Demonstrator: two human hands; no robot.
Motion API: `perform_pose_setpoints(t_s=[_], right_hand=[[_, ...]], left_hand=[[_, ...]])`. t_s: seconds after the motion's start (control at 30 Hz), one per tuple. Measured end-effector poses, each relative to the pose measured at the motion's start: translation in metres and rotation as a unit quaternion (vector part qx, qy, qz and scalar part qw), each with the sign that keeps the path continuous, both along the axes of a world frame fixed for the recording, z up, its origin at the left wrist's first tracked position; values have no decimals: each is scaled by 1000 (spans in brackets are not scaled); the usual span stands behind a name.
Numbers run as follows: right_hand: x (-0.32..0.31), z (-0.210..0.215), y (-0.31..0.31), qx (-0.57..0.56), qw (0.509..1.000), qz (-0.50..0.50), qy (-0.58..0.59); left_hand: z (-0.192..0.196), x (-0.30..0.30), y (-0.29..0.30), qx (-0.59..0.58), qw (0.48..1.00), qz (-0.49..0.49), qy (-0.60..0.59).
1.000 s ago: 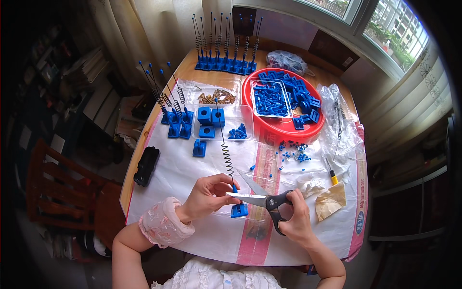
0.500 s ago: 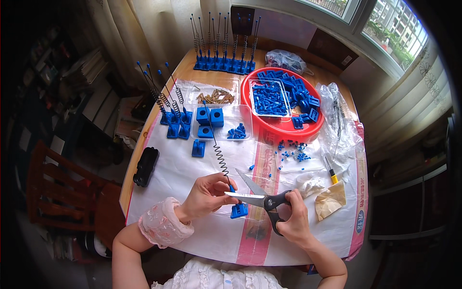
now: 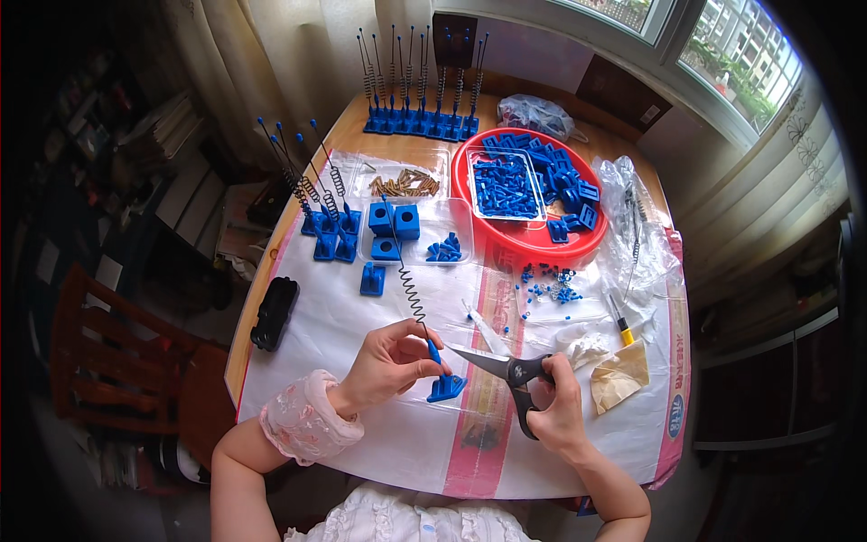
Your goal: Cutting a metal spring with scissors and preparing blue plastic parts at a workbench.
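— Where are your hands right now?

— Both low over the white sheet (image 3: 361,316) that covers the round wooden table (image 3: 348,135). My left hand (image 3: 390,363) comes in from the lower left, forearm angled up across the sheet, a pink frilly cuff (image 3: 305,429) at the wrist. The fingers are curled and pinched on the lower end of a blue spring rod (image 3: 411,289), just above its small blue base block (image 3: 446,388).

— And the rod itself?

— Its base sits on the sheet in front of me, between my two hands. The coiled part leans away from me toward the upper left, its tip reaching the clear trays.

— The right hand?

— My right hand (image 3: 555,411) is closed through the black handles of the scissors (image 3: 506,369), wrist bent, forearm coming up from the lower right. The blades point left toward the rod, nearly level, tip just beside my left fingertips. I cannot tell whether the blades touch the rod.

— What's around you?

— Farther out, a red round basin (image 3: 528,239) full of blue plastic parts, a row of finished spring rods (image 3: 420,90) at the table's far edge, another cluster of them (image 3: 316,199) to the left, loose blue beads (image 3: 546,285) beside the basin, and a black case (image 3: 274,312) near the left edge.
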State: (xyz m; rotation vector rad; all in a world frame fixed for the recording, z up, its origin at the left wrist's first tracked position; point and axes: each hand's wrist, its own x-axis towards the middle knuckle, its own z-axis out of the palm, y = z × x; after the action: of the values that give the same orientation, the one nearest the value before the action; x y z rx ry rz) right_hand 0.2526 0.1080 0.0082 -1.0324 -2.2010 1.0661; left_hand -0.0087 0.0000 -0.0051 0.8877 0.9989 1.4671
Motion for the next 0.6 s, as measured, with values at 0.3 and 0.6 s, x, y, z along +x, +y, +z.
perform_pose_setpoints(t_s=[0.3, 0.6], right_hand=[[-2, 0, -1, 54, 998, 34, -13], [-1, 0, 1, 63, 997, 53, -12]], left_hand=[[15, 2, -3, -19, 993, 21, 111], [8, 0, -2, 44, 973, 44, 223]])
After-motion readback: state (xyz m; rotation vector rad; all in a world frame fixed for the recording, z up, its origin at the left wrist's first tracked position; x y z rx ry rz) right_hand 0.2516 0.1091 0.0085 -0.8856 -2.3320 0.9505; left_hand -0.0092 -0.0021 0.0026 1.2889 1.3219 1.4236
